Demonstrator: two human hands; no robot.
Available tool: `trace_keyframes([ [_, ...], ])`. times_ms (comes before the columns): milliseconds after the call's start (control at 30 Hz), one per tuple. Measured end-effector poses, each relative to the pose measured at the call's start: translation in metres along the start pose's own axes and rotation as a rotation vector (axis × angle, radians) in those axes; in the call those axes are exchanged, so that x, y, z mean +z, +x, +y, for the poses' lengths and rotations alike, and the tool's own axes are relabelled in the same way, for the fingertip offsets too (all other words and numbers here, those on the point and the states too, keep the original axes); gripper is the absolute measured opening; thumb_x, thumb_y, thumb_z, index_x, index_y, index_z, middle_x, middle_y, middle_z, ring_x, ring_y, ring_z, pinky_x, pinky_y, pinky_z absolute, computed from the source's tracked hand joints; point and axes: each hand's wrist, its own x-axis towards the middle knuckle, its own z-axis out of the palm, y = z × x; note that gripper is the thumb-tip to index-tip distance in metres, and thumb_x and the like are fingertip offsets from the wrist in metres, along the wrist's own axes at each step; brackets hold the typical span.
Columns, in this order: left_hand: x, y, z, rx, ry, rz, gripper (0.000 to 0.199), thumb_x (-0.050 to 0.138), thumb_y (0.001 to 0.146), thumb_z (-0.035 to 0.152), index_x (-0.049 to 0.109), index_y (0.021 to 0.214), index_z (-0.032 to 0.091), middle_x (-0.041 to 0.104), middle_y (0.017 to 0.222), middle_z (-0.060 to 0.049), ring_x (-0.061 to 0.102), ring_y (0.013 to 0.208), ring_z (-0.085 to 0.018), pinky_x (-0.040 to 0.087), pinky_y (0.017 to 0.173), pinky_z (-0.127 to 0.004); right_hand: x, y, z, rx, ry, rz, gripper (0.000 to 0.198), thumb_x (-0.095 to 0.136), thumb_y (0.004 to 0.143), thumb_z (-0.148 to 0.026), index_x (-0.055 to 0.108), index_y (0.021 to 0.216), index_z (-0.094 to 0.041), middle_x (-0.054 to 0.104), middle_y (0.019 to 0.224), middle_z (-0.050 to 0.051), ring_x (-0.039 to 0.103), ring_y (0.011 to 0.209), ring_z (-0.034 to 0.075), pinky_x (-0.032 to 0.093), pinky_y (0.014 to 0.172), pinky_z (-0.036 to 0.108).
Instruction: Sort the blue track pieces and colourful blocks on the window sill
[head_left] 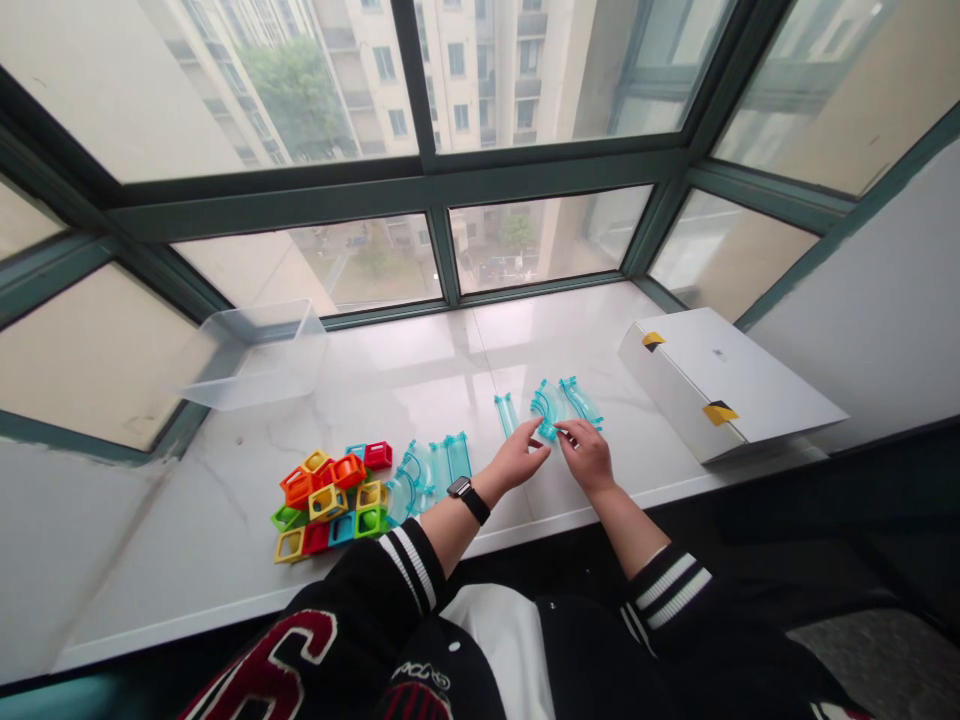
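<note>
Translucent teal marble-run track pieces lie on the white sill. My left hand (519,456), with a black watch (460,488) on its wrist, is beside the curved track piece (550,398). Its thumb and forefinger are apart, and a fingertip reaches the piece's lower left edge. My right hand (588,456) pinches the near end of that same piece between thumb and fingers. Beyond the right hand lies an S-shaped track piece (581,398). Left of the curved one, a narrow straight track piece (505,412) is partly behind my left hand.
Colourful hollow blocks (328,500) are heaped at the left, with more teal track pieces (431,468) beside them. A clear plastic bin (262,365) stands at the back left. On the right is a white box (720,375) with striped tape. Windows (551,235) border the sill (405,365).
</note>
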Motion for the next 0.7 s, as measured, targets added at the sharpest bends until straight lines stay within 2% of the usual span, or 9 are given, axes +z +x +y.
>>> trace_keyframes([
  [333,0.004,0.012,-0.012,-0.026,0.005,-0.005,0.072,0.07,0.09,0.024,0.047,0.158,0.019,0.048,0.162,-0.019,0.072,0.108,-0.025,0.056,0.106,-0.049,0.01,0.003,0.014,0.038,-0.019,-0.034,0.024,0.055,0.098,-0.024,0.078,0.104,-0.021,0.076,0.101,0.009,0.07,0.08,0.022,0.059,0.077,0.038],
  [700,0.006,0.013,-0.014,-0.052,-0.012,-0.006,0.073,0.074,0.089,0.024,0.049,0.157,0.02,0.049,0.162,-0.018,0.072,0.11,-0.026,0.055,0.108,-0.049,0.012,-0.001,0.019,0.042,-0.009,-0.058,0.023,0.055,0.097,-0.023,0.077,0.105,-0.022,0.076,0.1,0.008,0.07,0.082,0.023,0.06,0.078,0.038],
])
